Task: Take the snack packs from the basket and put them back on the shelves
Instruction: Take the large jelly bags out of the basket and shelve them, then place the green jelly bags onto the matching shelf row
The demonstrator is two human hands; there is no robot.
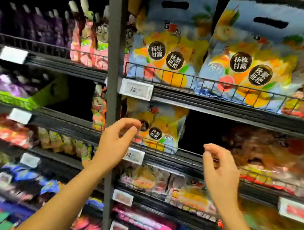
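Note:
A blue and yellow fruit snack pack (pixel 161 126) stands upright behind the wire rail of the middle shelf (pixel 186 157), just right of the grey upright post (pixel 112 81). My left hand (pixel 116 142) hovers right in front of the pack's left edge with its fingers curled and apart, holding nothing. My right hand (pixel 219 173) is lower and to the right, in front of the shelf edge, fingers loosely bent and empty. Two larger packs of the same kind (pixel 168 48) (pixel 251 60) stand on the shelf above. The basket is not in view.
A dark gap (pixel 203 129) lies right of the pack, then brown packs (pixel 267 147). Price tags (pixel 136 89) (pixel 133 156) hang on the shelf edges. Pink cartoon packs (pixel 89 38), purple packs (pixel 35 24) and a green carton (pixel 31 97) fill the left bay. Lower shelves hold several mixed packs.

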